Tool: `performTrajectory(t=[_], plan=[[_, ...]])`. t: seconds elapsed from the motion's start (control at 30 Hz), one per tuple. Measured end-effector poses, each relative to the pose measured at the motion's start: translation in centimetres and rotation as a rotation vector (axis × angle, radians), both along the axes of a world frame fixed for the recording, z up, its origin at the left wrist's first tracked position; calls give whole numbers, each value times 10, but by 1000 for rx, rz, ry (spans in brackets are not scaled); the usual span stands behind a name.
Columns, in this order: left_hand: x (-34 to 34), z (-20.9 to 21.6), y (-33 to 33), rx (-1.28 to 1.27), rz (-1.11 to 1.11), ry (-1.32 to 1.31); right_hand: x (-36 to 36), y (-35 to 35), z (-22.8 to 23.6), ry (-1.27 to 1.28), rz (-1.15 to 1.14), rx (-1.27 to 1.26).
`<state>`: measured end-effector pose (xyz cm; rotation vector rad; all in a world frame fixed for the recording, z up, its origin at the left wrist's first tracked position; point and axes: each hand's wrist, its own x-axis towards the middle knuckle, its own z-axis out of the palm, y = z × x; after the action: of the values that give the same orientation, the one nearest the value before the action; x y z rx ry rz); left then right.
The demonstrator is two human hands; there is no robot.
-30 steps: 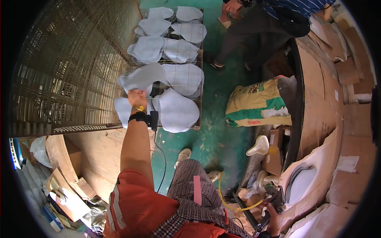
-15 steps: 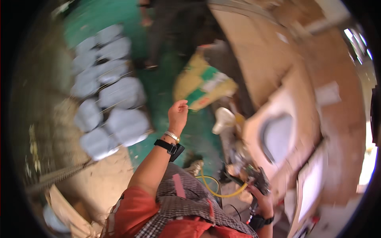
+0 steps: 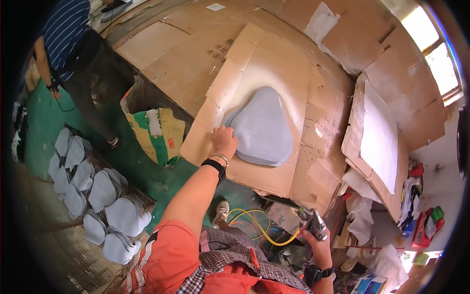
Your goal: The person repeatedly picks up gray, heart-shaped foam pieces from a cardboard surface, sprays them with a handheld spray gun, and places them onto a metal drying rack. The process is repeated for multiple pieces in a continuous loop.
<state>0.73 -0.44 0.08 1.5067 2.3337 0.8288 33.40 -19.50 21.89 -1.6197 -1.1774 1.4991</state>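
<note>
Many grey pads (image 3: 124,215) laid out lower left; grey stack (image 3: 264,127) sits on bench (image 3: 274,180). Left hand (image 3: 224,142) at its edge, grip unclear; right hand (image 3: 309,236) gripping spray gun (image 3: 317,225).

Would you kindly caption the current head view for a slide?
Left hand at stacked grey rounded pieces on cardboard; right hand holding a spray gun.

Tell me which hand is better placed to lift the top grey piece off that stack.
Likely the left hand: it is at the left edge of the grey stack. The right hand is farther off and grips a metal tool.
</note>
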Motion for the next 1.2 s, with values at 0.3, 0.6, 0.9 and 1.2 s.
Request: performTrajectory(t=[0.3, 0.6, 0.9, 1.2], plan=[[2, 115, 46, 351, 99, -1744, 9, 51, -29, 27, 107, -77], [-89, 207, -156, 790, 17, -2118, -60, 73, -54, 30, 377, -122], [-152, 146, -382, 1122, 610, -1835, -171, 48, -81, 2, 701, -280], [-346, -61, -489, 1519, 974, -1521, -251, -8, -117, -83, 883, -359]])
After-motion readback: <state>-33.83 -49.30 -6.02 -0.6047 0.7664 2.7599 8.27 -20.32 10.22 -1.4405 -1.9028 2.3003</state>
